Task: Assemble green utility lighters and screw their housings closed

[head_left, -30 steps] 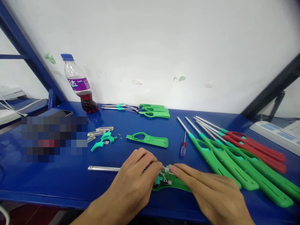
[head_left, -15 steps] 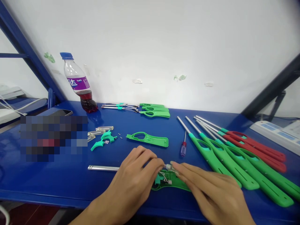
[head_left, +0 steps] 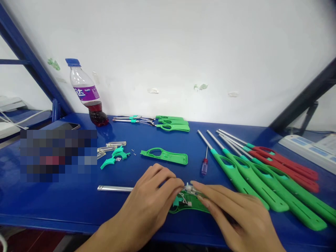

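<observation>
An opened long-nose lighter lies before me, its green handle half (head_left: 195, 205) showing white wires and a teal trigger (head_left: 176, 201). Its silver tube (head_left: 115, 188) reaches out to the left from under my left hand (head_left: 153, 201). That hand is closed, thumb and fingers pinched together above the handle; what they grip is hidden. My right hand (head_left: 236, 210) is closed on a clear fuel tank (head_left: 191, 189), pinching it between thumb and fingers over the handle half. The tank's white valve end points toward my left fingertips.
Beyond my hands lie a loose green handle half (head_left: 170, 156) and a screwdriver (head_left: 204, 167). Teal triggers (head_left: 109, 162) and clear tanks (head_left: 117, 144) sit left. Several green lighters (head_left: 246, 185) and red lighters (head_left: 286, 168) lie right. A drink bottle (head_left: 86, 94) stands behind.
My right fingers have lifted and tilted a little, so more of the clear tank and its valve end shows. The left hand stays almost where it was.
</observation>
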`<state>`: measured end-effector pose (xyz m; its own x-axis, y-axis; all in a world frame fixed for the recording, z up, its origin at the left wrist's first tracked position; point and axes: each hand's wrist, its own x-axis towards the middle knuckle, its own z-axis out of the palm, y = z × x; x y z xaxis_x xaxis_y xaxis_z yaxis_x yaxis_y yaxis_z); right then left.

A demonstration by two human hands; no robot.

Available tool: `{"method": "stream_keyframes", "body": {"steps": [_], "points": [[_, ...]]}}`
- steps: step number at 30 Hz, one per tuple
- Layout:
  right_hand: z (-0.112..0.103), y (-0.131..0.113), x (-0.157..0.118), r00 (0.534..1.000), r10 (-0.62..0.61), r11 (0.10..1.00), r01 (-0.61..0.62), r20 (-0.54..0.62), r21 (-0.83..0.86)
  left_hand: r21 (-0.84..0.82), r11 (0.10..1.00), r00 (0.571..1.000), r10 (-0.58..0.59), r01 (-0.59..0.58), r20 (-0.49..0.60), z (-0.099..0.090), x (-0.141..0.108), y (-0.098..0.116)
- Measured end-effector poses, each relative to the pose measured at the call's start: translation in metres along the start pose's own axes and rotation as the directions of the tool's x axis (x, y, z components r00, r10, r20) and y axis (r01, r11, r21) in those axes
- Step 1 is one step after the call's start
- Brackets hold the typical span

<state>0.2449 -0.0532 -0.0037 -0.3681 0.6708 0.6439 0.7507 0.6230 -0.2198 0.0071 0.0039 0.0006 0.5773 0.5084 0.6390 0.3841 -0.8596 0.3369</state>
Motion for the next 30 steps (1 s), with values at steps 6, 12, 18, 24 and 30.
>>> {"method": "stream_keyframes", "body": {"steps": [6,12,18,24,30], "points": [[0.000,-0.001,0.000,0.999,0.051,0.998,-0.051,-0.012,-0.041,-0.019,0.995,0.995,-0.095,0.095,0.018,-0.016,0.005,-0.002],[0.001,0.000,-0.004,0.992,0.122,0.991,-0.119,0.042,-0.064,0.091,0.989,0.976,-0.135,0.121,0.174,-0.048,0.000,-0.006],[0.000,0.000,-0.004,0.985,0.143,0.990,-0.141,0.094,-0.027,0.161,0.978,0.924,-0.181,0.134,0.336,-0.048,-0.012,-0.005],[0.000,0.000,-0.003,0.978,0.161,0.987,-0.163,0.135,0.005,0.174,0.978,0.919,-0.171,0.115,0.356,-0.041,-0.017,-0.012],[0.000,-0.001,-0.002,0.964,0.196,0.980,-0.200,0.182,0.006,0.163,0.976,0.887,-0.200,0.144,0.416,-0.041,-0.022,-0.021]]}}
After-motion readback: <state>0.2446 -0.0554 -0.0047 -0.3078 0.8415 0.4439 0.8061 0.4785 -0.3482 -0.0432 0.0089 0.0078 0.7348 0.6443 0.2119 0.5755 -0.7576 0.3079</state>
